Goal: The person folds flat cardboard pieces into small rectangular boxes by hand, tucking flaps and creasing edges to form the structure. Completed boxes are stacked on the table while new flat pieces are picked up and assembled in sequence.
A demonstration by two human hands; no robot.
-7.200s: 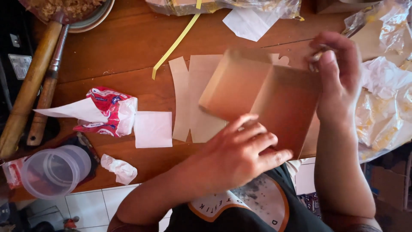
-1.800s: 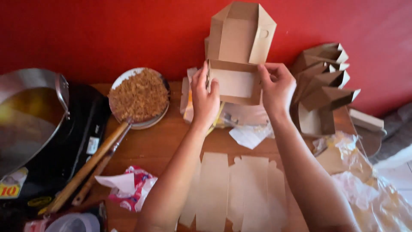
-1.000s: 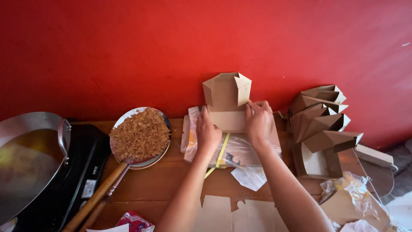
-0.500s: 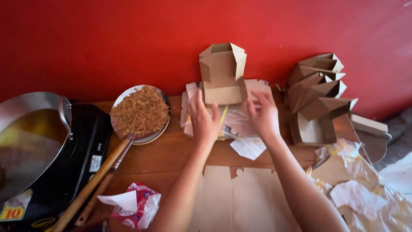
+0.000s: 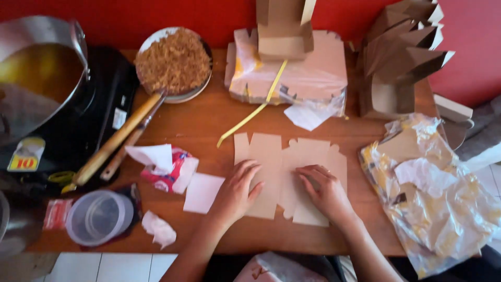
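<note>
Flatly, hands on die-cut cardboard

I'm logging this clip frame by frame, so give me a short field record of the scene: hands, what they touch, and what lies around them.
left hand: flat on the flat cardboard cutouts, no grip closed
right hand: fingers pressing on the same cutouts
surface: wooden table
behind the cutouts: wrapped bundle of cardboard with a folded box on top
right rear: stack of folded boxes
right: crumpled plastic wrap
left: plate of brown crumbs, wooden-handled utensils, clear plastic cup
</note>
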